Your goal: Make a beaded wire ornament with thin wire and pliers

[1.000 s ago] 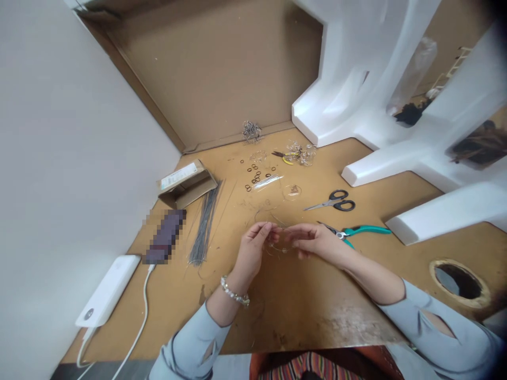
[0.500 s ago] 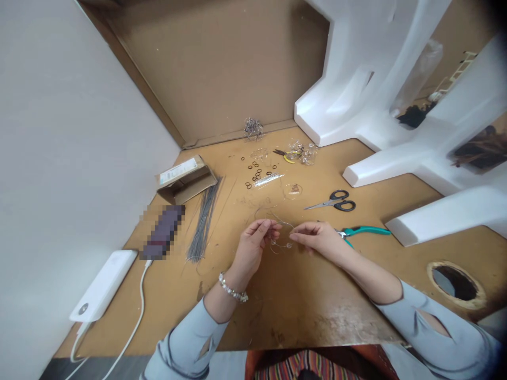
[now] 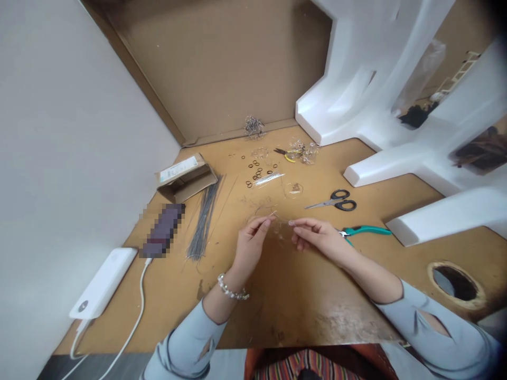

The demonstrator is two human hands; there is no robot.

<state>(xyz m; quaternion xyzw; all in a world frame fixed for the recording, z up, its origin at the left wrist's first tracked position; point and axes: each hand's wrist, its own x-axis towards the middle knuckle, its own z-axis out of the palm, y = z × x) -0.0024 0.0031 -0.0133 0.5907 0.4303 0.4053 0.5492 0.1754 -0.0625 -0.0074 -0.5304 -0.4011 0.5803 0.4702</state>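
My left hand (image 3: 251,240), a beaded bracelet (image 3: 232,291) on its wrist, pinches a thin wire (image 3: 283,222) between thumb and forefinger. The wire runs across to my right hand (image 3: 319,236), whose thumb and forefinger close on a small clear bead (image 3: 291,223) at the wire's end. More fine wire hangs faintly between the hands, too thin to trace. Just right of my right hand lie green-handled pliers (image 3: 366,230), their jaws partly hidden by it. Black-handled scissors (image 3: 330,201) lie beyond it. A bundle of straight grey wires (image 3: 204,221) lies left of my left hand.
Farther back are several dark rings (image 3: 257,174), yellow-handled pliers (image 3: 291,157) and a tangled wire pile (image 3: 253,126). An open cardboard box (image 3: 186,177), a blurred-out dark object (image 3: 164,232) and a white power bank (image 3: 103,283) stand left. White moulded legs (image 3: 439,216) and a round hole's rim (image 3: 433,282) are right.
My right hand's fingertips have risen slightly and now pinch the clear bead, which hung lower between the hands before. The wire is stretched straighter; my left hand's grip has shifted slightly.
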